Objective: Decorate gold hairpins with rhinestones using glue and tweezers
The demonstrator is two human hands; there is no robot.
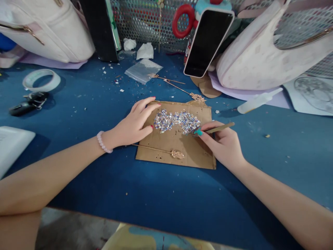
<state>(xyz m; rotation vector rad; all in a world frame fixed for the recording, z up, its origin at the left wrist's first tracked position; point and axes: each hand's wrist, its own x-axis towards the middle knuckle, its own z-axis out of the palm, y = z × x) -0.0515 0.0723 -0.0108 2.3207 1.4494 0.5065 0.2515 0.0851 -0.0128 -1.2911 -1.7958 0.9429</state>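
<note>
A blue table (145, 194) spreads under both arms, with pale bags (249, 59) slumped along its far edge, well beyond the hands. No brand, label or writing can be read on anything in view. A dark-screened phone (208, 41) leans upright beyond the right hand's grip, and a roll of clear tape (41, 80) lies far out past the left wrist. A small clear plastic bag (143, 70) lies beyond the left fingertips.

Between the two hands sits a piece of cardboard (174, 142), flat on the table. The left hand (132, 125), a bead bracelet (103, 142) at its wrist, lies open and flat, fingers spread on the cardboard's near-left part, holding nothing. Just beside its fingertips, and touching the tip of the tool in the other hand, is a heap of glittering sequins (177, 121).

The right hand (223, 142) is closed around thin tweezers (215, 129), pinched between thumb and fingers, the tip reaching into the heap's right edge. A gold hairpin (166, 151) lies on the cardboard just below the left hand's thumb; two more hairpins (182, 89) rest on the table beyond the heap.
</note>
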